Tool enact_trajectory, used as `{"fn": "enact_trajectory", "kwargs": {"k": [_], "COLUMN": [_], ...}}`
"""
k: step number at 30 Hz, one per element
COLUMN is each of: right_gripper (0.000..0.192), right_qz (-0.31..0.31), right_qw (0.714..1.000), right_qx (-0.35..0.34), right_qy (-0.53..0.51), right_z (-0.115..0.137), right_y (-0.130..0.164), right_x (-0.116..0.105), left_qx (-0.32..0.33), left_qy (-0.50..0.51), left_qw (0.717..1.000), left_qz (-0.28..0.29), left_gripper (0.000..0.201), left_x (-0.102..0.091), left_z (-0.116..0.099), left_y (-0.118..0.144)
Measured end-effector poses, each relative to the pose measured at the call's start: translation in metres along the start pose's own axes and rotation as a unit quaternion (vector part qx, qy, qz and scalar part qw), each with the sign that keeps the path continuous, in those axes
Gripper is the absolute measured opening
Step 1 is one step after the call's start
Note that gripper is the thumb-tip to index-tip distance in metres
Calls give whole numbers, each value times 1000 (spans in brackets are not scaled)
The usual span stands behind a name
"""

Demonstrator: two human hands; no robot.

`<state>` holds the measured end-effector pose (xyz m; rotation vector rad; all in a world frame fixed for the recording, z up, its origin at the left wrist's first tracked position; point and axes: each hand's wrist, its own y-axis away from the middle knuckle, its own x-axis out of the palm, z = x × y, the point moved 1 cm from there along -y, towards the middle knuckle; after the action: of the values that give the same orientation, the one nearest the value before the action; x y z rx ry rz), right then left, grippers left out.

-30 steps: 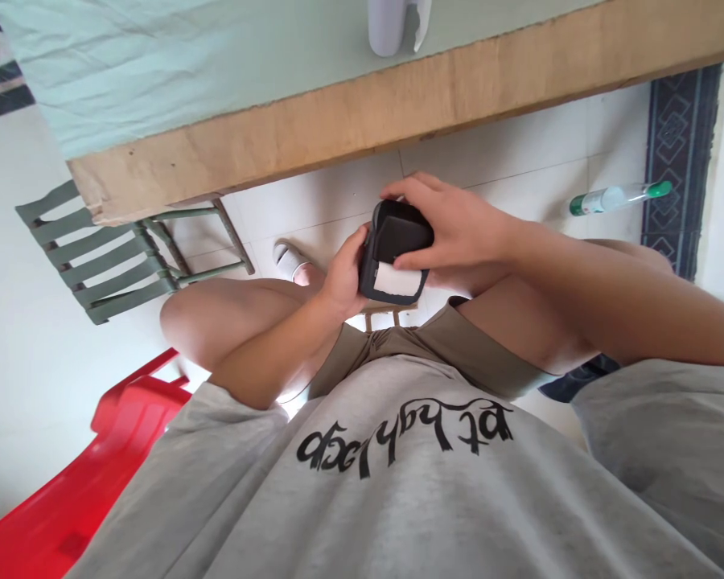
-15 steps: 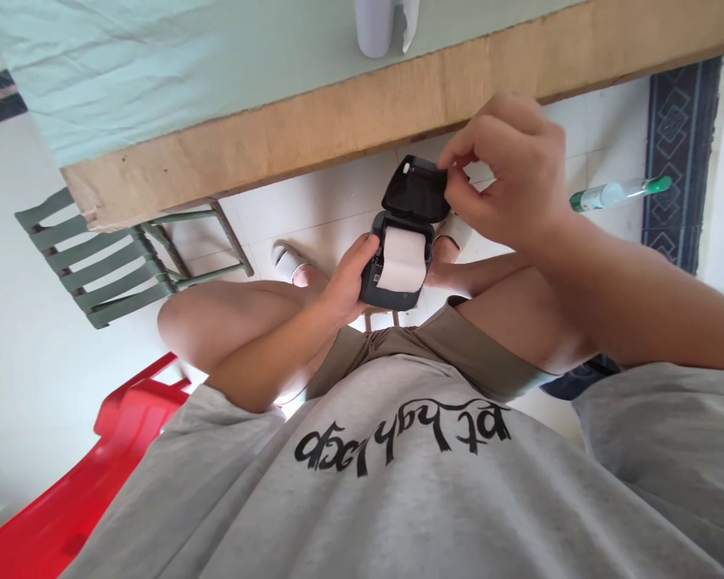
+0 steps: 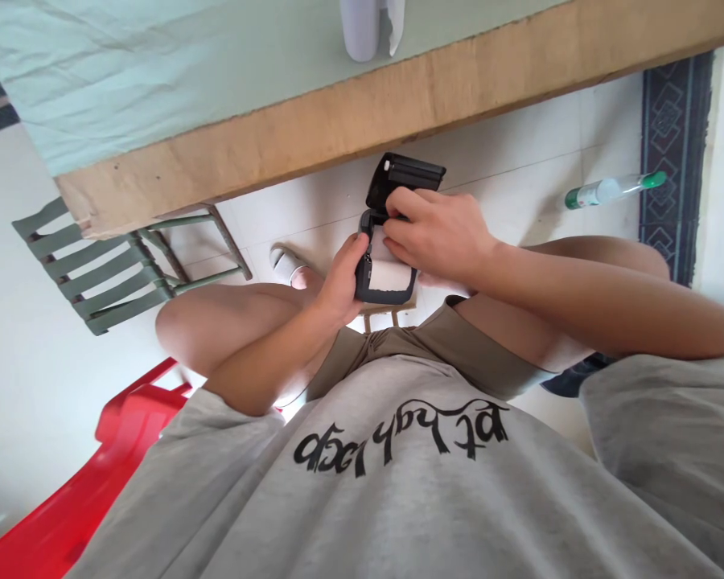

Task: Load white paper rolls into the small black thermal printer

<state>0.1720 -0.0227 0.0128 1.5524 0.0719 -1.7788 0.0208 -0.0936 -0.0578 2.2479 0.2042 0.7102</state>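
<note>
My left hand (image 3: 341,277) grips the left side of a small black thermal printer (image 3: 386,297), its thumb on the near rim. The printer's lid (image 3: 407,173) stands raised on the far side. Inside the body sits a white paper roll (image 3: 392,276), its loose end lying toward me. My right hand (image 3: 438,229) reaches over from the right, its fingers bent onto the roll just in front of the lid. The right thumb and part of the roll are hidden under those fingers.
A wooden table edge (image 3: 265,173) with a pale green cloth (image 3: 157,72) runs across ahead. A pale purple object (image 3: 360,32) stands on it. On the floor lies a green-capped plastic bottle (image 3: 615,190). A green chair (image 3: 90,273) and a red plastic chair (image 3: 121,442) are at left.
My right hand has left the lid's corner and come down and left onto the paper roll. The lid stays up, and my left hand still holds the printer.
</note>
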Motion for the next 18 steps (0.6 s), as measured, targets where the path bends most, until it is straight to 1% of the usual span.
{"fn": "enact_trajectory", "kwargs": {"k": [2, 5, 9, 11, 13, 14, 15, 17, 18], "right_gripper": [45, 37, 35, 35, 39, 43, 49, 65, 71], "right_qz": [19, 45, 68, 75, 80, 84, 87, 72, 50], "right_qw": [1000, 999, 998, 997, 990, 978, 958, 898, 868], "right_qx": [-3, 10, 18, 21, 5, -8, -20, -12, 2], "right_qy": [15, 20, 4, -28, -119, -190, -271, -433, -495], "right_z": [2, 4, 3, -2, -10, -15, -20, -32, -38], "right_y": [2, 2, -4, -5, -3, -1, 2, 7, 8], "right_x": [-1, 2, 6, 3, -6, -12, -18, -33, -40], "left_qx": [8, 14, 18, 12, 3, 2, 4, 2, -4], "left_qy": [1, -8, -32, -40, -36, -29, -21, -11, -12], "left_qw": [1000, 1000, 999, 999, 999, 1000, 1000, 1000, 1000], "left_qz": [-4, -9, -9, -6, -8, -11, -14, -18, -18], "left_gripper": [30, 33, 38, 41, 43, 44, 44, 43, 42], "left_x": [-2, -5, -9, -10, -11, -11, -12, -14, -14], "left_z": [0, 2, 4, 4, 4, 4, 4, 4, 4], "left_y": [0, -1, 1, 1, 0, -1, -2, -4, -5]}}
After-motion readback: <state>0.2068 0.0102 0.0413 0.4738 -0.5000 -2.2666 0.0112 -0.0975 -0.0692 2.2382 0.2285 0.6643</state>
